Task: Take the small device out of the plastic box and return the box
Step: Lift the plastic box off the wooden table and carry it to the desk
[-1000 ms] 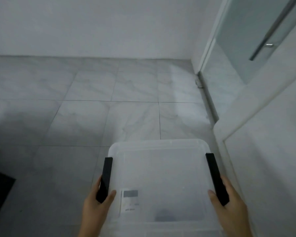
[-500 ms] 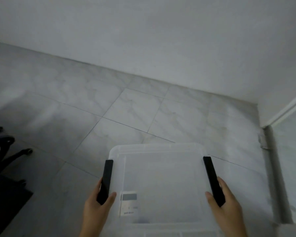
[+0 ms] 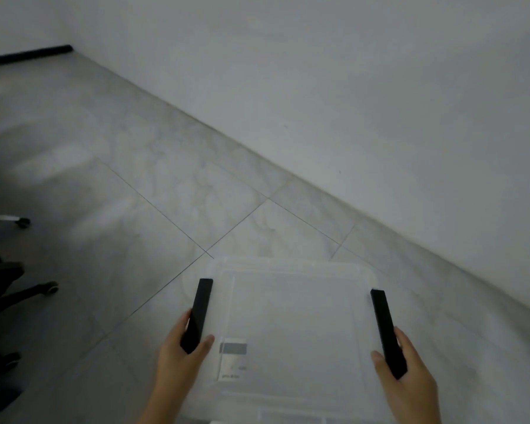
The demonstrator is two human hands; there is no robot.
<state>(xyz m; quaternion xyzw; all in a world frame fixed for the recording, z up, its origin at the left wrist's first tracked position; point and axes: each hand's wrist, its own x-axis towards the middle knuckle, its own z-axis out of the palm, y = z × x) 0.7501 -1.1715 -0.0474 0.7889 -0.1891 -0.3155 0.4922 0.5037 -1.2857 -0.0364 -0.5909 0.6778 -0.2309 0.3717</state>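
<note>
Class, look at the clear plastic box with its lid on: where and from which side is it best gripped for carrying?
Grip the plastic box by its two black side handles, one hand from each side, as the left hand and right hand do; they sit opposite, balancing it.

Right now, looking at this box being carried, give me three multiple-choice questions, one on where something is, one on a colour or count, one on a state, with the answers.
1. Where does the label sit on the lid of the plastic box?
A. near the left hand
B. near the right hand
C. at the far edge

2. What colour are the two side latches?
A. white
B. black
C. red

3. How is the box at this moment?
A. lid off, lying on the floor
B. lid on, held at both sides
C. lid on, held by one hand

Answers:
1 A: the label lies just beside the left hand.
2 B: the left latch and the right latch are both black.
3 B: the lid covers the box, and the left hand and right hand each grip a latch.
</note>
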